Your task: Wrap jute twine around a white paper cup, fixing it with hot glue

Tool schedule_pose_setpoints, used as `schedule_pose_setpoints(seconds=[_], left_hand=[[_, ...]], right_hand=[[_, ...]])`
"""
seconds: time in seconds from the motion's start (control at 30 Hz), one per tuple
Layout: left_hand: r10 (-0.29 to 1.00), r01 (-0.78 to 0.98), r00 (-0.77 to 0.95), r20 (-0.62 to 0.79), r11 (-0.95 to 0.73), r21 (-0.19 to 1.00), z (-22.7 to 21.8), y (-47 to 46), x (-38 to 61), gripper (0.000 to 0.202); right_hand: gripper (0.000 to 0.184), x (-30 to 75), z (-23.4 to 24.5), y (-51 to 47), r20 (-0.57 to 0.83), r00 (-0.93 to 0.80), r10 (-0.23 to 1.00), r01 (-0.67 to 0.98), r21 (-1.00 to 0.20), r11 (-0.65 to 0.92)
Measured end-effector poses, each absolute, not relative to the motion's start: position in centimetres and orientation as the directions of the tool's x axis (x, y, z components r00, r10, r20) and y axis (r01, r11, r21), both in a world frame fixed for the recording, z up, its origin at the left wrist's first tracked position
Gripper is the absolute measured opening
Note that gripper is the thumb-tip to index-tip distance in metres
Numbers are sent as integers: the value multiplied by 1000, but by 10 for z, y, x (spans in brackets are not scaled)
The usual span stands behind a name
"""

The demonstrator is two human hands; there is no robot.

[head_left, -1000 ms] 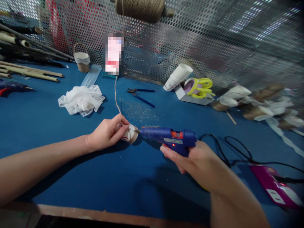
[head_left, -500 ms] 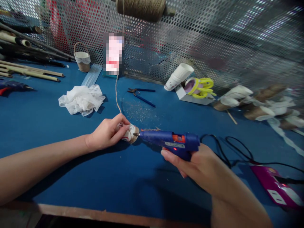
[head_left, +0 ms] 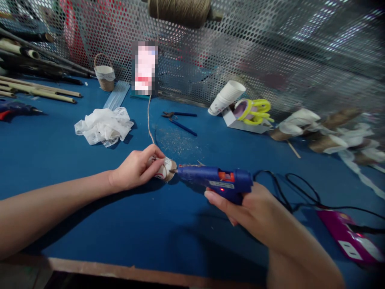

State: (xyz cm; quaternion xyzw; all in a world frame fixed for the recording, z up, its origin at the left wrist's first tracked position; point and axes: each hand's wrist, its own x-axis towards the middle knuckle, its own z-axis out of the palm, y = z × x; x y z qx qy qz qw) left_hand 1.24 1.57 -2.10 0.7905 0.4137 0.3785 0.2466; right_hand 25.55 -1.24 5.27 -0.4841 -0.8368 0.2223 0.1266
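My left hand [head_left: 140, 166] is closed around a small white paper cup [head_left: 168, 163] lying on its side, with twine wound round its near-right end. A strand of twine [head_left: 148, 118] runs down to the cup from above. My right hand [head_left: 243, 206] grips a blue hot glue gun [head_left: 198, 176] whose red light is lit. The metal nozzle points left and meets, or nearly meets, the twine-wrapped end of the cup. My left fingers hide much of the cup.
Blue-handled pliers [head_left: 182, 122], crumpled white lace [head_left: 104, 126] and a small twine basket [head_left: 105, 76] lie beyond my hands. Stacked paper cups [head_left: 227, 97] lean by a white box [head_left: 246, 125]. At right are a purple power strip [head_left: 345, 237] and black cord. A twine spool [head_left: 180, 12] hangs above.
Almost nothing differs. Both hands, the cup and the glue gun hold nearly the same positions, with only a very slight shift of the view.
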Motion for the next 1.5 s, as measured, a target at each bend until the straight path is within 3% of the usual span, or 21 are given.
schedule_pose_setpoints(seconds=[0.1, 0.37, 0.83, 0.97, 1.5], left_hand=[[838, 470, 366, 404, -541, 697, -22, 16, 12, 8], [789, 414, 419, 449, -606, 679, -22, 16, 12, 4], [719, 422, 445, 534, -694, 583, -25, 17, 12, 6], [686, 431, 464, 561, -728, 534, -25, 17, 12, 6], [704, 419, 446, 552, -710, 566, -25, 17, 12, 6]], right_hand=[[49, 257, 50, -12, -18, -491, 871, 751, -516, 413], [47, 256, 49, -4, -242, -263, 934, 820, -567, 84], [51, 260, 47, 0, -281, -271, 921, 800, -598, 53], [43, 258, 47, 3, -294, -276, 915, 762, -647, 23], [39, 259, 50, 1, -321, -290, 902, 709, -705, -23]])
